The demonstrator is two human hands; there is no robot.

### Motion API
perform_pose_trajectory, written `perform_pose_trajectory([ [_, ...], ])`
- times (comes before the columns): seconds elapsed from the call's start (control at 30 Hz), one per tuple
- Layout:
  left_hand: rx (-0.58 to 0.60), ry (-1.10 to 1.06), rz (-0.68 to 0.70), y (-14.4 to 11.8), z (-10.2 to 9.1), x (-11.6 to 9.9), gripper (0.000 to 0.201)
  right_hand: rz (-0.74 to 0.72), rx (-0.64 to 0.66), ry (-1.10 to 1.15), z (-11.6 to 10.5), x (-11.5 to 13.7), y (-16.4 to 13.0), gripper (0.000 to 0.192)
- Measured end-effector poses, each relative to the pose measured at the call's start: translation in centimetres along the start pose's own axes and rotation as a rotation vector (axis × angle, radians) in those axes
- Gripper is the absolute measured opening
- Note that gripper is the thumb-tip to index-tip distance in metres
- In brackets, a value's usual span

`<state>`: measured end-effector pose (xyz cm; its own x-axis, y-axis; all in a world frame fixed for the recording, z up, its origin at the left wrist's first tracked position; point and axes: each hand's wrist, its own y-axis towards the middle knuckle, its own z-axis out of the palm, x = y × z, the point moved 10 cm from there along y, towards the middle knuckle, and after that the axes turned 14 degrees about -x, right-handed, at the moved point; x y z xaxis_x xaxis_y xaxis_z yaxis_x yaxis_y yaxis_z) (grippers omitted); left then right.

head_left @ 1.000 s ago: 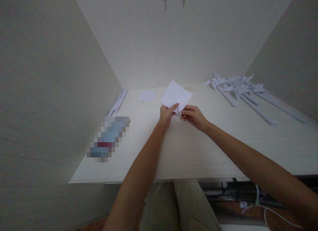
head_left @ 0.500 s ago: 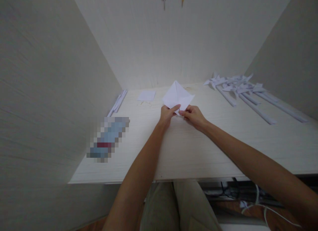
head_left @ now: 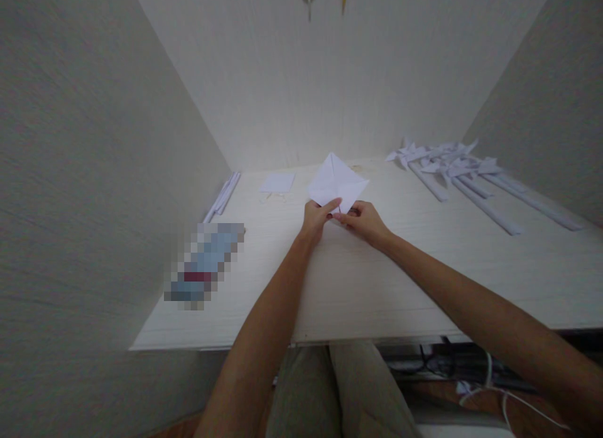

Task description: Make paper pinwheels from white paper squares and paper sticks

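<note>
A square white sheet of paper (head_left: 335, 177) with crease lines is held up over the table, one corner pointing away from me. My left hand (head_left: 318, 219) grips its near left edge, thumb lying across the front. At the near corner, my right hand (head_left: 365, 221) pinches the paper between thumb and fingers, close to the left fingertips. A short cut or dark fold line shows between the two thumbs; which it is I cannot tell. The fingers behind the sheet are hidden.
White paper pinwheels (head_left: 452, 164) on rolled sticks lie at the back right. Paper rolls (head_left: 223, 194) lean along the left wall. A flat paper square (head_left: 277, 182) and thin strings (head_left: 274, 197) lie at the back left. A blurred-out object (head_left: 207, 262) is at the left.
My right thumb has slid slightly left along the near corner, closer to my left hand. The sheet and left hand stay nearly in place.
</note>
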<state>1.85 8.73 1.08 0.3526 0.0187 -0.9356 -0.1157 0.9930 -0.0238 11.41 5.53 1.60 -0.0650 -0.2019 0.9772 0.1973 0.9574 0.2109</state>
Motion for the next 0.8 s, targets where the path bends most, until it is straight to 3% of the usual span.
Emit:
perform_pose_trajectory([
  [0.37, 0.004, -0.032, -0.025, -0.1, 0.1, 0.1, 0.028, -0.020, 0.001, -0.016, -0.2, -0.4, 0.3, 0.024],
  [0.7, -0.209, -0.200, -0.004, 1.2, -2.6, -0.6, 0.017, 0.016, -0.016, -0.002, -0.5, -0.8, 0.4, 0.021],
  [0.8, -0.215, -0.227, 0.009, 1.3, -2.8, -0.8, 0.018, 0.042, -0.051, 0.038, -0.8, -1.2, 0.7, 0.021],
])
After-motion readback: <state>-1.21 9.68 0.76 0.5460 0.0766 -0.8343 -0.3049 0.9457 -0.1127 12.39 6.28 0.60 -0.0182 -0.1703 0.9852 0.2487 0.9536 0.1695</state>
